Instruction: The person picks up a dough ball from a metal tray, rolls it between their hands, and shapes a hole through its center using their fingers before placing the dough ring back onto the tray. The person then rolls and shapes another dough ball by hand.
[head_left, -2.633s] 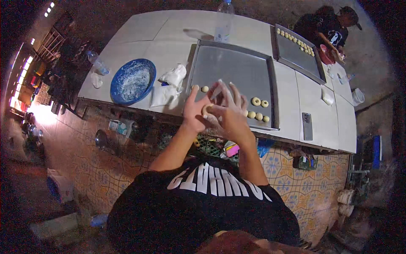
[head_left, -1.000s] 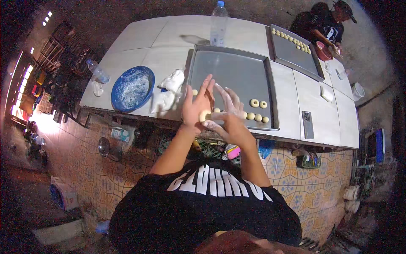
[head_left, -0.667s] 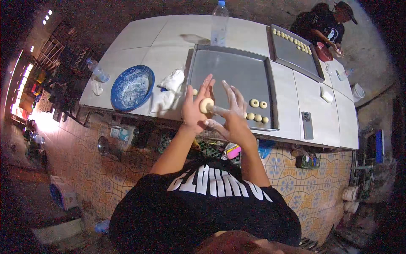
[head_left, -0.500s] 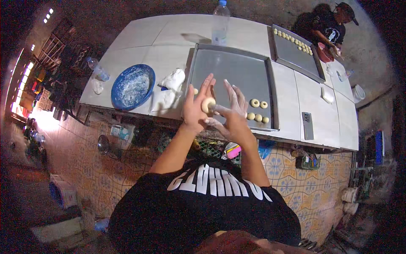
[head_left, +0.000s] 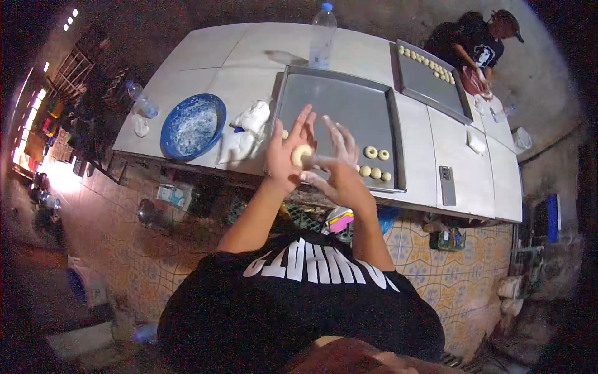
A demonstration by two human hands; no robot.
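On the palm of my left hand (head_left: pixel 283 156) rests a small pale dough ring (head_left: pixel 301 155), with the fingers stretched out and up. My right hand (head_left: pixel 341 165), dusted with flour, has its index finger at the middle of the ring; its other fingers are spread apart. Both hands are over the near edge of a large grey baking tray (head_left: pixel 336 100). Inside the tray's right corner lie two dough rings (head_left: pixel 377 153) and a row of dough balls (head_left: pixel 375 172). Another dough piece (head_left: pixel 285 134) shows just behind my left hand.
Left of the tray are a blue flour bowl (head_left: pixel 194 126) and a white plastic bag (head_left: pixel 246 132). A water bottle (head_left: pixel 322 37) stands behind it. Rightward lie a phone (head_left: pixel 447 186) and a second tray (head_left: pixel 430 90) with dough balls, beside a co-worker (head_left: pixel 476 47) handling a red bowl (head_left: pixel 474 82).
The whole view has shifted slightly. My hands stay together around the dough ring, with the right index finger still at its middle. The co-worker's hands have moved at the red bowl.
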